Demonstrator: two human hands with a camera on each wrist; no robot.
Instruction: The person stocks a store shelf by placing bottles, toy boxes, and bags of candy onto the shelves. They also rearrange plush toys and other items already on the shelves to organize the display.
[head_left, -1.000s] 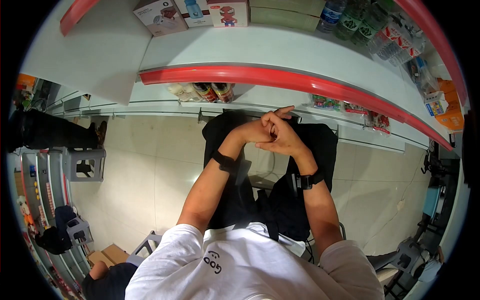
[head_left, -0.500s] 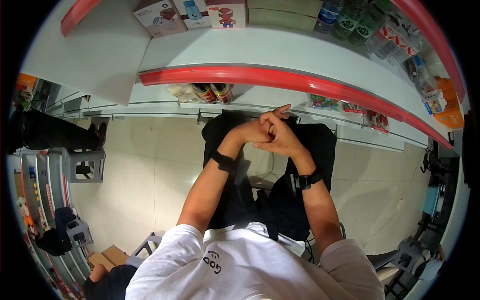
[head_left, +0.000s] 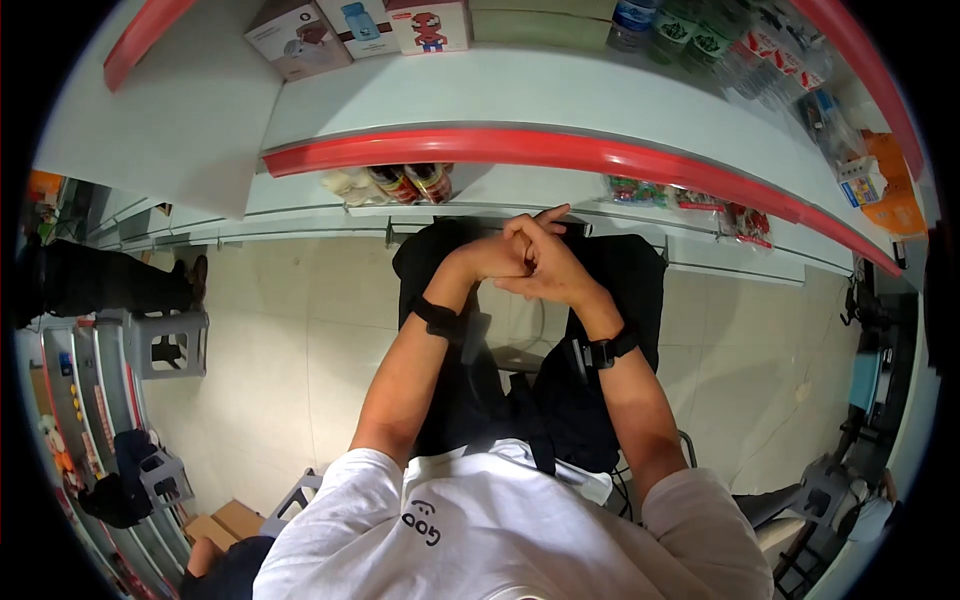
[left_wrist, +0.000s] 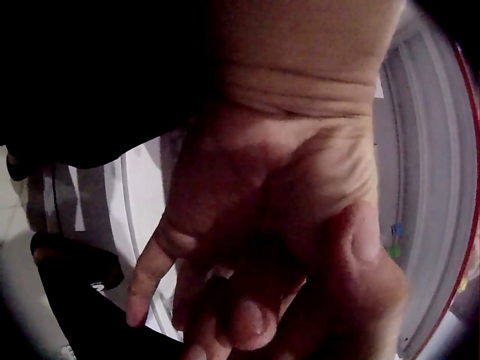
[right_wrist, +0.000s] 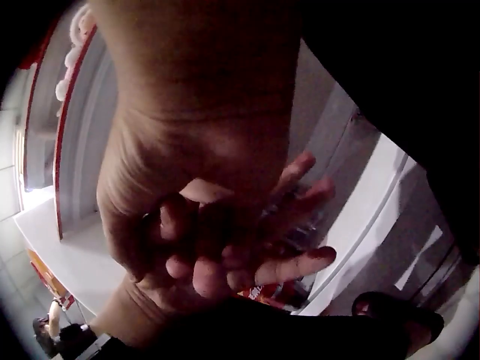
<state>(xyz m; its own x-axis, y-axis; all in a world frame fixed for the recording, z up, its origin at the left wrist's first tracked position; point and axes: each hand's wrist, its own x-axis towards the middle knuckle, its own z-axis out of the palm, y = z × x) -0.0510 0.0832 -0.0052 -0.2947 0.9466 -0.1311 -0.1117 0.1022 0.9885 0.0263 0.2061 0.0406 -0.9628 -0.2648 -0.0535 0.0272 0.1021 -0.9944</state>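
Both bare hands are clasped together over the lap, between the black-trousered knees. In the head view the left hand (head_left: pixel 492 258) comes in from the left and the right hand (head_left: pixel 555 268) overlaps it, fingers laced among the other hand's fingers. One finger sticks out straight past the clasp toward the shelf. The left wrist view shows the left palm (left_wrist: pixel 277 172) with curled fingertips below it. From the right wrist, the right palm (right_wrist: pixel 202 165) bends over the interlocked fingers. No object shows between the hands, though their inner sides are partly hidden.
Ahead runs a white shelf with a red edge strip (head_left: pixel 520 146). It carries boxes (head_left: pixel 432 28) and water bottles (head_left: pixel 672 30); jars (head_left: pixel 428 184) and packaged goods (head_left: pixel 745 226) sit lower. Grey stools (head_left: pixel 168 345) and another person's legs (head_left: pixel 115 278) are at left.
The hands keep the same clasp. In the head view, the shelf goods and hands have shifted slightly left as the camera turned a little.
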